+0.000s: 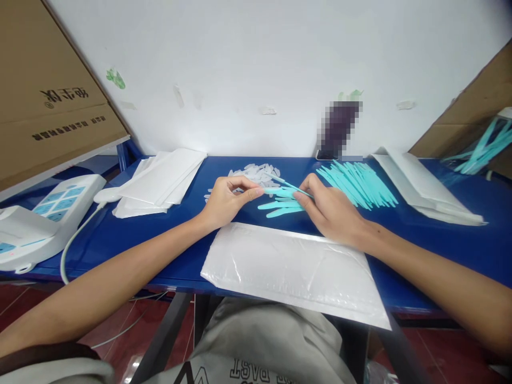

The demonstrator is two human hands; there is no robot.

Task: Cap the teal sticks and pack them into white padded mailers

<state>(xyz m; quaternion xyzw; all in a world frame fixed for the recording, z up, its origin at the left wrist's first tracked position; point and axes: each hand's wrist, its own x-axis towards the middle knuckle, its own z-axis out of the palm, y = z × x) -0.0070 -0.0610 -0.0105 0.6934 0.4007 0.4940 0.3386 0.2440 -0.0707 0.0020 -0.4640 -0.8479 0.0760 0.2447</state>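
The right hand (pixel 330 205) is gripping a thin turquoise stick (pixel 294 186) between thumb and fingers, its long axis slanting away and leftward, its tip pointing at the clear pieces (pixel 256 173) beyond the left hand (pixel 232 197). The left hand is pinching closed; its grip on anything is unclear. A white envelope (pixel 296 266) is lying nearer the body.
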